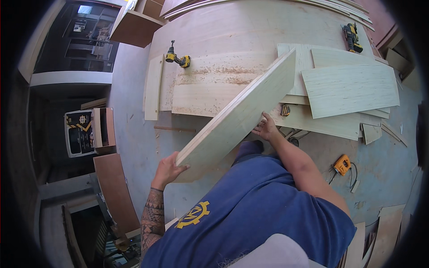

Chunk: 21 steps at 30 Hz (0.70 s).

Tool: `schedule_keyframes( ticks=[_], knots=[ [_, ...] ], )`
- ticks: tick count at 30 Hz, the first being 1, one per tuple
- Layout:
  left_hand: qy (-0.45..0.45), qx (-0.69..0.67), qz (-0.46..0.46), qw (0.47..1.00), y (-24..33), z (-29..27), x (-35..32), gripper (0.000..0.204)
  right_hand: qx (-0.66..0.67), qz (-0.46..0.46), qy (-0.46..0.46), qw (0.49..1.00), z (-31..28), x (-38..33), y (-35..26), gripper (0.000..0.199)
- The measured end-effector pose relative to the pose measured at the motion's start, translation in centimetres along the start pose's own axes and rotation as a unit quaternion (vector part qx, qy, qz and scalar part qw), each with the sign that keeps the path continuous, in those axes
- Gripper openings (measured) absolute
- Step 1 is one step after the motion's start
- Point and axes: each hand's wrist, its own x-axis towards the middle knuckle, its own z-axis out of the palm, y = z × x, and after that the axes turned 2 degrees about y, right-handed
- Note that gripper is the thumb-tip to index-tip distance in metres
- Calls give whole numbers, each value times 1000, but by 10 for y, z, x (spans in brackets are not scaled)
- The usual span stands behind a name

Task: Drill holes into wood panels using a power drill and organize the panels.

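A long pale wooden panel (241, 107) is held up at a slant in front of me, its lower end to the left and its higher end far right. My left hand (169, 169) grips the near left end, thumb on the broad face and fingers behind the edge. Along the lower edge, nearer the middle, my right hand (267, 127) supports the panel with its thumb against the face; some fingers are hidden beneath. Beyond the panel lies a wide sheet of plywood (214, 33) strewn with wood shavings, with a board (196, 96) on it.
A yellow and black cordless drill (178, 58) stands on the left of the plywood, another power tool (352, 38) at the far right. Loose panels (351, 89) overlap on the right. A tape measure (285, 110) lies near my right hand. An orange corded tool (342, 165) rests on the floor.
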Motion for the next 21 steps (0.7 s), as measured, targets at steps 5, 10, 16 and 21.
schedule_keyframes(
  ticks=[5,10,16,21],
  knots=[
    [-16,-20,13,1000,-68,-14,21,46,-30,-11,-18,999,29,14,30,111],
    [-61,-31,53,996,-158,-38,95,45,27,-17,90,995,73,44,61,117],
    [-90,2,115,989,-269,-86,197,45,96,-19,129,987,133,99,124,120],
    [-141,62,192,969,-294,-124,265,43,156,-22,152,976,144,124,173,124]
  ],
)
